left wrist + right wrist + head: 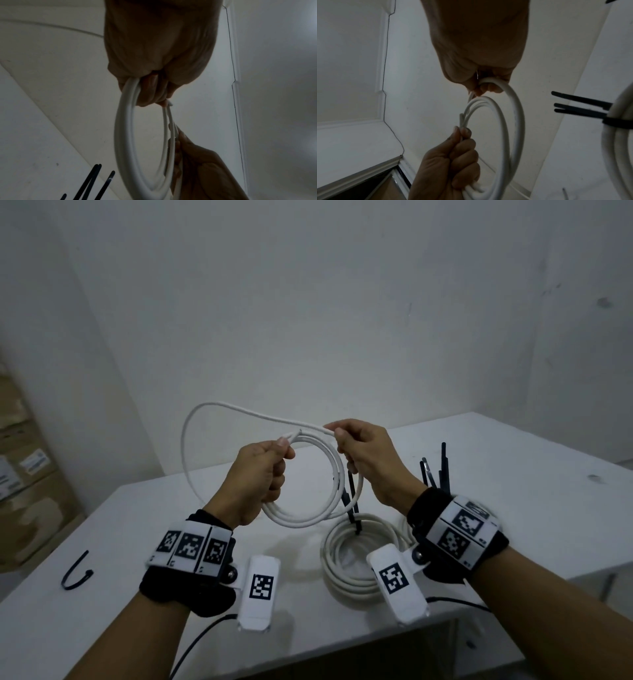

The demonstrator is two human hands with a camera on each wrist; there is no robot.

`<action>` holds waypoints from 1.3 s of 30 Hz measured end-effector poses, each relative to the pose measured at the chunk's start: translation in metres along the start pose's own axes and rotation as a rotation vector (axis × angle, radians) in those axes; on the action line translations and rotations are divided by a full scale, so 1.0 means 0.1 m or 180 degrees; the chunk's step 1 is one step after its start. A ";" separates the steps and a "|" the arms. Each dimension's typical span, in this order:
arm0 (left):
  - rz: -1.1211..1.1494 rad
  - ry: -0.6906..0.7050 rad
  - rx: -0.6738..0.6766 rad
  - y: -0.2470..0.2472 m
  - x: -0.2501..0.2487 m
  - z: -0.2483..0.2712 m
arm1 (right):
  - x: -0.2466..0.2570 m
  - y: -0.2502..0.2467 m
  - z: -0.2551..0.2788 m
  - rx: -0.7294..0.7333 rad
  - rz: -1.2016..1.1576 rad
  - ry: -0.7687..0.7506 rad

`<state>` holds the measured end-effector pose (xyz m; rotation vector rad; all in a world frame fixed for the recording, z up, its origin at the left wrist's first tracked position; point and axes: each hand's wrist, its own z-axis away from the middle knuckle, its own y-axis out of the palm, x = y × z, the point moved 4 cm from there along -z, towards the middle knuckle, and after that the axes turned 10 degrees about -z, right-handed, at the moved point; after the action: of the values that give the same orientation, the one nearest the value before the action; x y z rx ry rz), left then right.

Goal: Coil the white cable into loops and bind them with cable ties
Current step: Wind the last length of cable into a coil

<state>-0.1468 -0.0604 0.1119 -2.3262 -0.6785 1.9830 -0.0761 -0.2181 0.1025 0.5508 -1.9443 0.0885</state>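
I am holding the white cable (318,484) coiled in loops above the bench (513,508), my left hand (260,477) clenching the coil's side, my right hand (368,455) pinching its top strand.

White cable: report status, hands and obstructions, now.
Left hand grips the coiled loops of the white cable; right hand pinches the loose outer loop. No tie on it yet. Bound coil and black cable ties lie below, not touching.
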 end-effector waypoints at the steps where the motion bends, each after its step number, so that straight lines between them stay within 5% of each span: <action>1: 0.0001 0.0013 0.0053 0.02 -0.01 0.01 | 0.01 0.01 -0.01 -0.0001 -0.0069 -0.0039; 13: -0.0536 0.0298 -0.0061 0.15 -0.12 0.02 | 0.14 0.08 0.04 0.0602 -0.0719 0.0422; 22: -0.1903 0.1587 -0.0870 0.34 -0.32 0.09 | 0.18 -0.02 0.00 -0.0209 0.0049 0.0097; 27: -0.2535 0.2018 -0.1058 0.41 -0.38 0.07 | 0.27 0.01 0.00 -0.0031 0.0310 -0.0071; 35: -0.4340 0.2792 -0.1945 0.41 -0.52 0.09 | 0.41 -0.05 -0.06 0.0097 0.0571 -0.0642; 37: -0.4056 0.2668 -0.1449 0.36 -0.59 0.06 | 0.43 -0.07 -0.09 0.0166 0.0336 -0.0611; 39: -0.2590 0.1664 -0.0293 0.33 -0.62 -0.03 | 0.48 -0.09 -0.12 0.0240 0.0271 -0.0678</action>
<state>-0.1397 -0.1092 0.1613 -1.9676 -1.3684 0.9732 -0.0782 -0.2385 0.1488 0.5452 -2.1795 0.1633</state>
